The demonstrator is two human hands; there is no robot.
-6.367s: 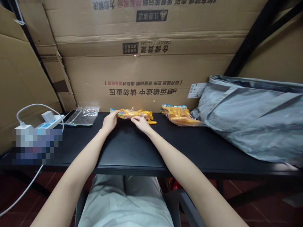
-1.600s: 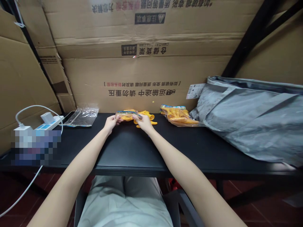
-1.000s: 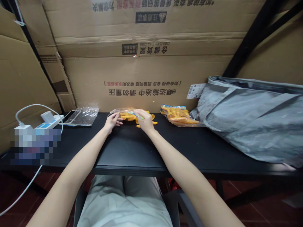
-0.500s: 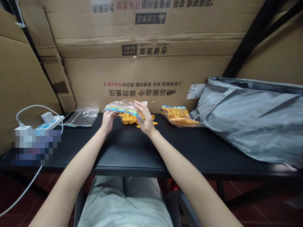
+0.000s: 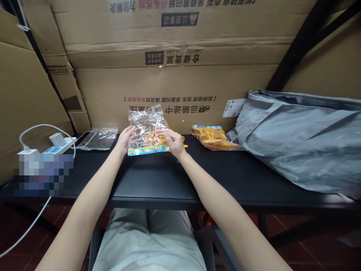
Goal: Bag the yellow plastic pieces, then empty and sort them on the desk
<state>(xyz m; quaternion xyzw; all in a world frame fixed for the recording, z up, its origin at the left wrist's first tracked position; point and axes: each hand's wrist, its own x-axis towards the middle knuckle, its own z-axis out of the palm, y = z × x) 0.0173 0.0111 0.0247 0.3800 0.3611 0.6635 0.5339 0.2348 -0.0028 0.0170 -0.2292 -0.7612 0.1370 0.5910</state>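
Observation:
A clear plastic bag [image 5: 146, 122] with a colourful printed strip along its lower edge is held upright above the black table [image 5: 158, 177]. My left hand [image 5: 126, 138] grips its left side and my right hand [image 5: 172, 141] pinches its right side. Behind the bag, loose orange plastic pieces [image 5: 156, 138] lie on the table. A second, sealed bag of orange pieces [image 5: 213, 137] rests to the right of my right hand.
An empty clear bag [image 5: 100, 137] lies at the back left beside a white power strip [image 5: 58, 144] with a cable. A large grey fabric bag [image 5: 304, 139] covers the table's right side. Cardboard boxes [image 5: 175, 75] wall off the back.
The orange pieces came out of the bag onto the table. Both hands lifted the emptied bag and turned it upright, its coloured strip now at the bottom.

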